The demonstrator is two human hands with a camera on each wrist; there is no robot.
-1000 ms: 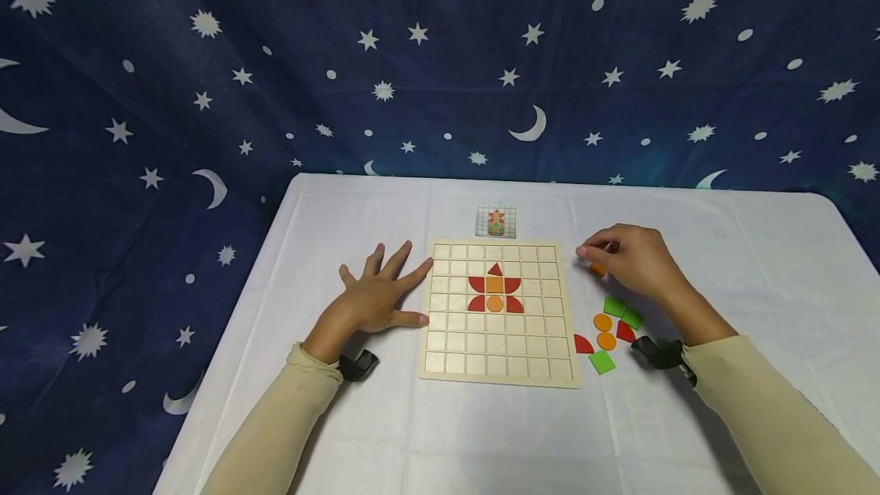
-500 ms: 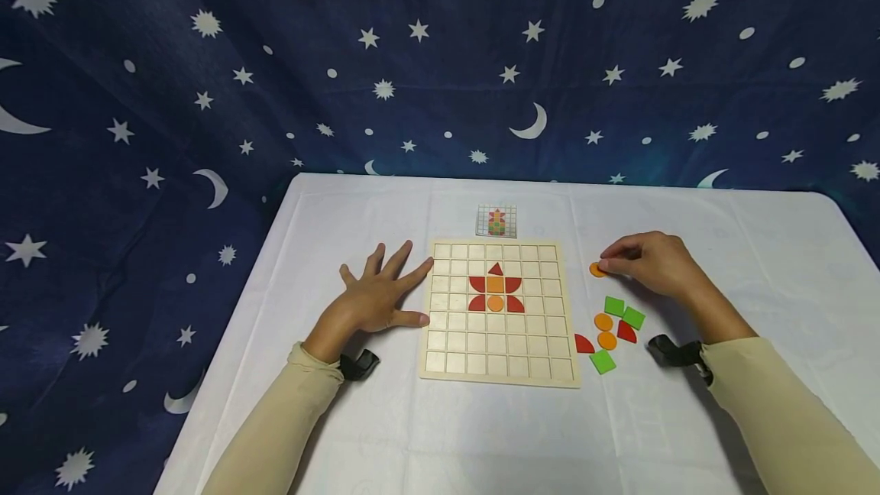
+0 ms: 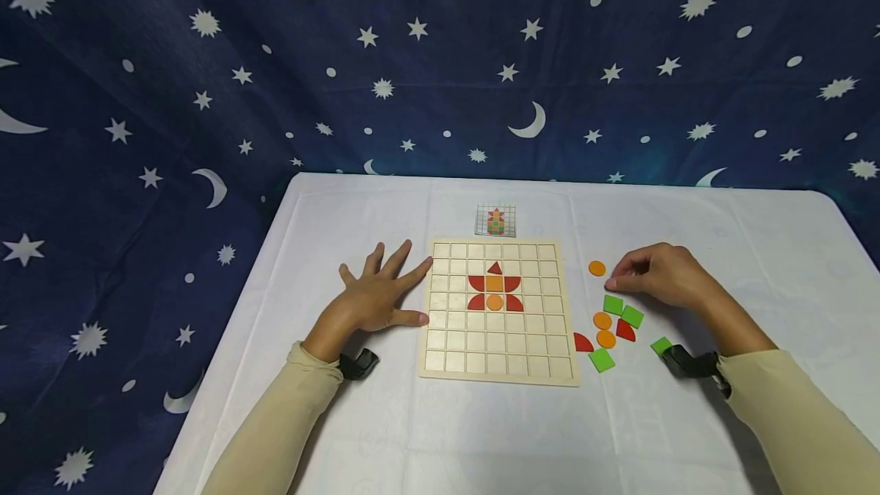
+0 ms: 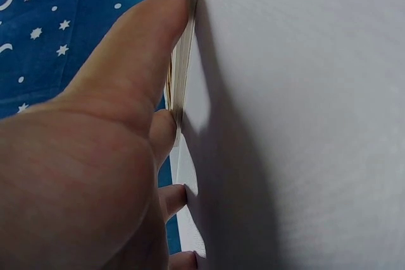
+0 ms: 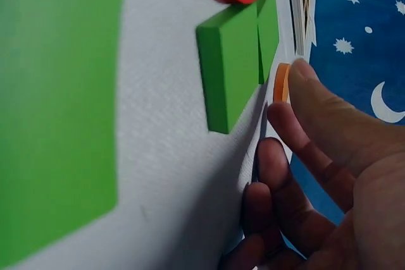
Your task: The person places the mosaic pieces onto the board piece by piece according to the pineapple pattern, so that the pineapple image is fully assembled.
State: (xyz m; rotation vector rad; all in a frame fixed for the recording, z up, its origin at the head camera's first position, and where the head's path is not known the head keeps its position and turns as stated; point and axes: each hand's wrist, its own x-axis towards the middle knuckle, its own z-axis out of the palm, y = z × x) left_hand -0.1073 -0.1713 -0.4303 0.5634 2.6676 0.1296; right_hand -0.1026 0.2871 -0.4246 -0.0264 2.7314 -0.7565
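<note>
My left hand (image 3: 376, 299) lies spread beside the wooden grid board (image 3: 536, 361), its index finger and thumb touching the left edge. In the left wrist view the thumb (image 4: 133, 55) rests along the board's side. Red quarter circles, a red triangle (image 3: 495, 268), an orange square (image 3: 494, 283) and an orange disc (image 3: 494, 302) sit in the grid. My right hand (image 3: 660, 275) hovers low over the cloth with relaxed fingers and nothing held, just right of a loose orange disc (image 3: 596, 268). Two green square tiles (image 3: 613, 304) lie right below its fingertips.
A small pattern card (image 3: 495, 221) lies behind the board. More loose pieces are right of it: orange discs (image 3: 603, 320), red quarter circles (image 3: 583, 342) and a green square (image 3: 601, 360). Another green tile (image 3: 661, 347) lies by my right wrist. A starry curtain (image 3: 440, 59) hangs behind the table.
My right hand has let go of the loose orange disc and drawn back to the right and nearer me. A green tile by the right wrist has come into view. The left hand stays still.
</note>
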